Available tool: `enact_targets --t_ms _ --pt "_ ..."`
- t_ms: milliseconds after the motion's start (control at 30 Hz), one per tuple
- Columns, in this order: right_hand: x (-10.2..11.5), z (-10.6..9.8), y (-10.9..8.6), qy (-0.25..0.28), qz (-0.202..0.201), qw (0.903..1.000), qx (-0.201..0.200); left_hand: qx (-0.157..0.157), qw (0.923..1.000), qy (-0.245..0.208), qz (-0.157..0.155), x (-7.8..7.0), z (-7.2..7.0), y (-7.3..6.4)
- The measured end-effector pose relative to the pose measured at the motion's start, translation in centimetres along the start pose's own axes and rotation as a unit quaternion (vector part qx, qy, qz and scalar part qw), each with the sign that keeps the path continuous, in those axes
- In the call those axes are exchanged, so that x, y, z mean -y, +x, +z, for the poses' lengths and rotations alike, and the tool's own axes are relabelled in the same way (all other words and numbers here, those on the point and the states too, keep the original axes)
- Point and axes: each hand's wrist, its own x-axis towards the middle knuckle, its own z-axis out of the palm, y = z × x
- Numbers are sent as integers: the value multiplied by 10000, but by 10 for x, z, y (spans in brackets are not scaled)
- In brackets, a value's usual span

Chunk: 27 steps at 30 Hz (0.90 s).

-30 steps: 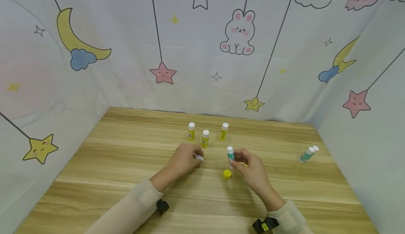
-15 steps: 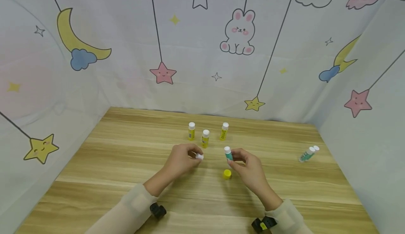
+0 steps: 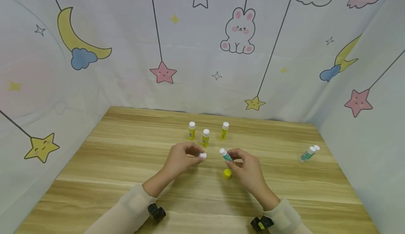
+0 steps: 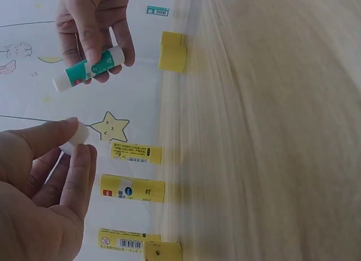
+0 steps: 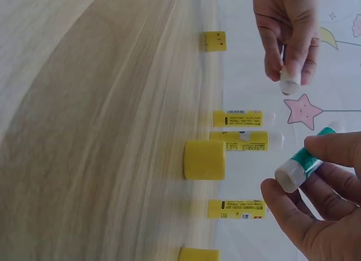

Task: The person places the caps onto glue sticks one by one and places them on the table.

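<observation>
My left hand (image 3: 181, 161) pinches a small white cap (image 4: 78, 136) between thumb and fingers, its round end facing right in the head view. My right hand (image 3: 248, 165) grips a green-and-white glue stick (image 3: 226, 155) by its body, tilted so that its white upper end points up and left toward the cap. A gap separates the cap from the glue stick. Below them on the table sits a short yellow cylinder (image 3: 227, 173). Behind the hands, yellow glue sticks with white caps stand upright: one at left (image 3: 192, 131), a nearer one (image 3: 206, 138) and one at right (image 3: 225, 131).
Two more green-and-white glue sticks (image 3: 307, 154) stand together near the right edge of the wooden table (image 3: 126, 132). Other short yellow pieces (image 5: 214, 41) show in the wrist views. A printed white curtain (image 3: 190, 97) encloses the table's back and sides.
My right hand has tipped the glue stick from upright to leaning left and shifted it slightly left. My left hand has turned the white cap, which now shows more clearly at its fingertips.
</observation>
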Motion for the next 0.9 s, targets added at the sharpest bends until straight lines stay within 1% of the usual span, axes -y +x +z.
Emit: enact_targets --t_ms 133,200,300,367,533,633,700,767,900 --pt "0 1 0 -507 -538 9972 -135 39 9994 -339 -30 -2 -1 -1" --pt "-1 1 -1 -879 -910 9916 -254 67 9988 -480 -21 -3 -1 -2" --pt "-2 1 -1 -1455 -1474 9772 -460 122 9977 -660 23 -3 0 -3" --pt "-2 2 -1 -1773 -1803 9657 -584 148 9971 -741 56 -3 0 -3" --pt "1 2 -2 -2096 -2490 9424 -776 227 9953 -943 73 -6 0 -4" --pt "1 2 -2 -2226 -2779 9307 -834 240 9945 -1012 110 -8 0 -5" --pt "1 3 -2 -2281 -2899 9257 -834 227 9945 -1010 140 -7 1 -6" --pt "0 3 -2 -2318 -2981 9222 -831 217 9944 -1019 176 -6 1 -6" --pt "1 3 -2 -2340 -3085 9182 -836 175 9941 -1053 206 -7 0 -7"
